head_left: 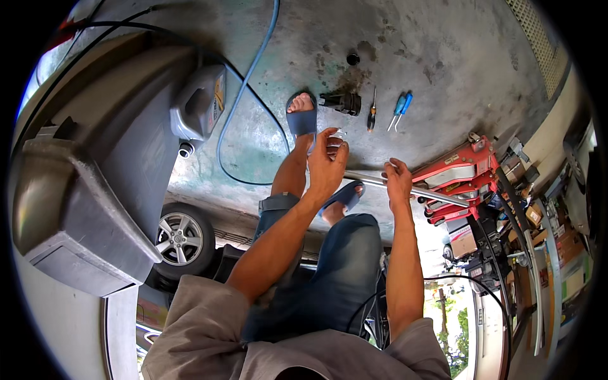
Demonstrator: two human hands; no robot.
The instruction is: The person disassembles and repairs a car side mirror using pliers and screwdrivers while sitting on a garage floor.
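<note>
I see the left hand (328,157) curled at a small, pale, shiny piece (342,133), grasped or not I cannot tell; the right hand (398,182) overlaps a long silver metal bar (437,195), grip unclear; beyond, a blocky black part (345,102) lies on grey floor (456,101)

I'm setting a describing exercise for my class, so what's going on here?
A person has both bare hands out above the floor. The left hand has a small shiny thing at its fingertips, too small to identify. The right hand is by a metal bar; whether they touch is unclear. Ahead lie a black part, a screwdriver and two blue-handled tools. A red jack is to the right.
</note>
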